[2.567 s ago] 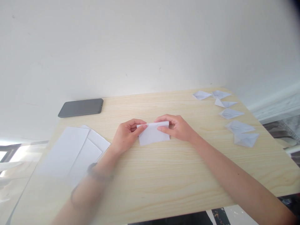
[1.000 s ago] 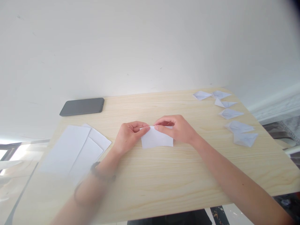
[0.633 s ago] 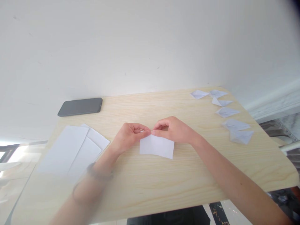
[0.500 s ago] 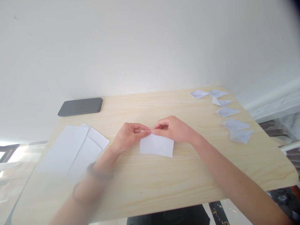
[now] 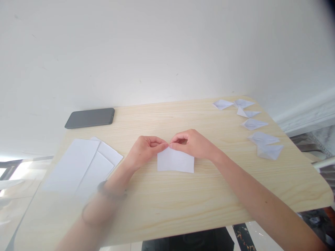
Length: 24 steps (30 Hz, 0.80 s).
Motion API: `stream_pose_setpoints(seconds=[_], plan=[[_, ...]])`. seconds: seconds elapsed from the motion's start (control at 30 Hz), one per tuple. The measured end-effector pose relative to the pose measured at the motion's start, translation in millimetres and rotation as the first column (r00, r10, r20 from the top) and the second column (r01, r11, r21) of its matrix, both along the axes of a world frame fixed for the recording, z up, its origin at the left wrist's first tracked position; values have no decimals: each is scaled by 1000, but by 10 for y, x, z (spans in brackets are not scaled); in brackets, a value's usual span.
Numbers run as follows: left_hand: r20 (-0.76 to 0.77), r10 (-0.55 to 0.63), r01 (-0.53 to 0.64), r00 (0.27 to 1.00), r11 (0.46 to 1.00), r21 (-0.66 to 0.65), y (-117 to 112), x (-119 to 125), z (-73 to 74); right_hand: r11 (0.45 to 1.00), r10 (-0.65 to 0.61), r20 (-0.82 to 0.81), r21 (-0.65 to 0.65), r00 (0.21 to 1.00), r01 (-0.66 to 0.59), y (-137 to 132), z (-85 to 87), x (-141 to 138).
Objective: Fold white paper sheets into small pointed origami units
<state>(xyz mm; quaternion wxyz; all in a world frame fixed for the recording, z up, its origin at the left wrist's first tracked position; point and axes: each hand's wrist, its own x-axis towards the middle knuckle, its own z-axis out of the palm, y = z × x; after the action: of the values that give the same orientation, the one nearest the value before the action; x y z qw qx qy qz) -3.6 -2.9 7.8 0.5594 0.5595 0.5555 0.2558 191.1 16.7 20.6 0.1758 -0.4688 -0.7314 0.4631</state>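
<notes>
A small white sheet of paper (image 5: 176, 161) hangs or lies just in front of my fingers at the middle of the table. My left hand (image 5: 149, 149) pinches its far edge between thumb and fingers. Right beside it, my right hand (image 5: 188, 142) pinches the same edge, the two thumb tips almost meeting. The paper's upper edge is partly hidden behind my thumbs. Whether its lower edge rests on the wood I cannot tell.
Loose white sheets (image 5: 75, 162) overlap at the table's left. Behind them lies a dark grey phone (image 5: 89, 118). Several folded paper pieces (image 5: 253, 124) line the right side. The wooden table (image 5: 167, 202) meets a white wall (image 5: 157, 52) at the back.
The paper's lower edge has shifted slightly and sits straighter. Both hands keep their pinch at nearly the same spot.
</notes>
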Motion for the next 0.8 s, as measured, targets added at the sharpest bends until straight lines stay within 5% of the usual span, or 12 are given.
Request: stream_pose_setpoints(seconds=[0.47, 0.8], plan=[[-67, 14, -8, 998, 996, 90, -14, 25, 18, 998, 25, 33, 65, 999, -27, -13, 38, -18], [-18, 88, -86, 996, 993, 85, 31, -77, -12, 992, 122, 79, 16, 989, -123, 107, 51, 280]])
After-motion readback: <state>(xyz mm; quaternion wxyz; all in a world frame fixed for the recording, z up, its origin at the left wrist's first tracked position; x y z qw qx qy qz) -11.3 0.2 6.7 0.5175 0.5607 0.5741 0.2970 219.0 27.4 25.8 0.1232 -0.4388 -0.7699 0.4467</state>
